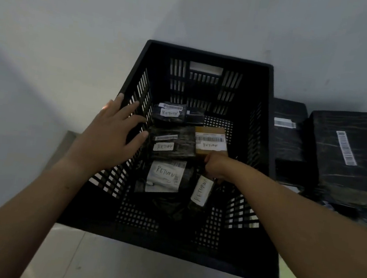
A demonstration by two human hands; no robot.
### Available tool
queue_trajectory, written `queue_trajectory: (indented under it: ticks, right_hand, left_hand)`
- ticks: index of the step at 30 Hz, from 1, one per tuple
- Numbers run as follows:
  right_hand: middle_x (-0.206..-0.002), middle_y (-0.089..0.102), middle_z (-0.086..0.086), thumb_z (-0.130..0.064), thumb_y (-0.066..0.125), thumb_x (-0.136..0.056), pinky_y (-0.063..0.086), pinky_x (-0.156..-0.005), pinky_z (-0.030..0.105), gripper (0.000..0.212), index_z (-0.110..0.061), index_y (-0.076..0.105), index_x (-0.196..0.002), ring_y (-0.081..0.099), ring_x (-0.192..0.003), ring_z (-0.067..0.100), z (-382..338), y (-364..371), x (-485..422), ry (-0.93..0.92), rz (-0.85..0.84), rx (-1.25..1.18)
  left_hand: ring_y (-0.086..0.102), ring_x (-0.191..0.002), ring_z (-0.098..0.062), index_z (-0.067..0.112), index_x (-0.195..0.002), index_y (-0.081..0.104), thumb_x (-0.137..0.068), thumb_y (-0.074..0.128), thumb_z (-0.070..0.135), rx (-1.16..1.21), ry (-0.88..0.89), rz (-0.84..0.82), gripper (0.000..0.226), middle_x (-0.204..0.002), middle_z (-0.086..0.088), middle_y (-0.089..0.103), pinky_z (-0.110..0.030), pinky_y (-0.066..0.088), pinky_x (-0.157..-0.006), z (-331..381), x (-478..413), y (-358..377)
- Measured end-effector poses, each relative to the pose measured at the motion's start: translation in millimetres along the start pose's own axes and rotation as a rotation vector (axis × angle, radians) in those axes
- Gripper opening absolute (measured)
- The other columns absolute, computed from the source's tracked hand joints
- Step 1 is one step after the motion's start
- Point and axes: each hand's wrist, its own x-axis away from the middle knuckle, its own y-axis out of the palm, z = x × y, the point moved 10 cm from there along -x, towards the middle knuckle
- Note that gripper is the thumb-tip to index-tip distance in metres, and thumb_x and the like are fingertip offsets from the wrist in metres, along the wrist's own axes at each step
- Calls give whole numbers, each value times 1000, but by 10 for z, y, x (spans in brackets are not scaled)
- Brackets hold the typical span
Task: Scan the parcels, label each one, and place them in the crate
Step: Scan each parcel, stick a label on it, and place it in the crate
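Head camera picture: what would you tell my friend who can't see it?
A person's right hand holds a black parcel labelled RETURN inside a black crate, beside four other RETURN parcels. The left hand spreads open at its left rim; two bigger parcels lie outside.

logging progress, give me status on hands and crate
Left hand open at crate left rim. Right hand grips black parcel inside crate, RETURN label up. Four other labelled parcels inside. Two barcode-only parcels outside, right of crate.
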Motion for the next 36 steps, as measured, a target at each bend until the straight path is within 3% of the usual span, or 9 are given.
queue_trajectory:
  ticks: [4,8,14,18,22,24,31,34,36]
  right_hand:
    - [-127,62,18,-10,53,-96,46,-93,33,34,-1,59,-129,50,-96,20,44,187,-314,-2,33,2]
    - [-123,59,11,-12,60,-94,50,-82,28,30,-7,57,-123,59,-109,26,213,482,-523,56,43,12]
    - [-123,60,7,-21,65,-91,45,-79,26,34,-15,57,-123,59,-106,25,201,492,-539,28,105,-43]
    - [-130,55,13,-13,62,-89,48,-78,30,49,-10,45,-135,58,-110,27,105,446,-482,50,45,103]
    - [-120,60,11,-12,56,-94,55,-82,32,35,-9,52,-128,61,-102,24,-182,320,-196,-3,-27,295]
    - [-124,59,10,-16,53,-97,55,-88,34,35,-10,52,-132,60,-106,24,-366,184,82,-89,-13,395]
    - [-134,57,-3,-27,54,-98,50,-96,39,47,-30,42,-143,54,-118,19,-449,-358,1308,-453,329,174]
    - [-138,54,-6,-21,57,-96,33,-115,32,45,-27,50,-140,42,-131,15,-185,-501,1750,-543,526,177]
    - [-149,44,-10,-20,57,-96,20,-119,24,47,-27,48,-142,31,-142,10,124,-555,1948,-501,624,151]
  left_hand:
    - [12,-157,-29,20,-134,61,-97,34,57,54,-4,10,58,-158,-4,43,-51,16,-126,-4,-4,0]
    - [14,-157,-29,21,-132,63,-96,35,58,97,-12,26,59,-156,-3,46,-53,19,-125,-5,-10,-23]
    - [13,-157,-28,22,-132,62,-95,35,61,129,-17,22,61,-155,-2,48,-54,20,-124,-20,2,-27]
    - [13,-157,-28,22,-131,63,-94,35,62,125,-15,27,61,-154,-2,48,-54,21,-124,-22,0,-30]
    - [13,-157,-26,23,-131,62,-94,34,64,148,-14,31,62,-155,0,47,-54,22,-124,-34,3,-32]
    - [13,-157,-25,25,-131,62,-93,35,65,166,-13,35,61,-156,2,46,-54,22,-124,-43,6,-31]
    - [30,-152,-25,19,-126,66,-94,37,60,195,52,72,59,-152,-4,50,-49,21,-124,73,24,-99]
    - [39,-146,-23,18,-126,65,-97,36,59,324,51,86,58,-149,-3,53,-47,28,-121,405,30,-110]
    - [41,-143,-10,23,-130,62,-104,34,54,445,71,69,49,-150,8,50,-35,33,-118,864,36,-76]
